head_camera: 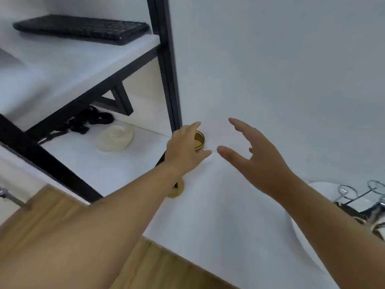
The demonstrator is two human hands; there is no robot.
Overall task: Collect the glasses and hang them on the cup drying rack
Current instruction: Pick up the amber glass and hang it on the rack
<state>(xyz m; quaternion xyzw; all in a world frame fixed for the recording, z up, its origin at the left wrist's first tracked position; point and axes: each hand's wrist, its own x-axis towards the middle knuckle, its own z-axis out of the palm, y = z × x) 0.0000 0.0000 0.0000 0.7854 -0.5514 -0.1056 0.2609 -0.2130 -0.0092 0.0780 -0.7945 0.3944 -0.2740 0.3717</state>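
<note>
The left hand [183,147] was spread open at centre frame, fingers around but not visibly clamping an amber glass [199,140] on the white table [208,205]. The right hand [254,155] hovered open and empty beside it. The glass was likely light, rigid, slippery and fragile; grip the side wall. The wire rack [358,197] stood at lower right.

A white table top [270,80] spreads out under and beyond both hands. Left of the left hand stands a black metal frame [166,59] carrying white shelves [62,65]; a black keyboard [83,29] lies on the upper one. Wooden floor [52,205] shows below the left arm. The light is soft and even.
</note>
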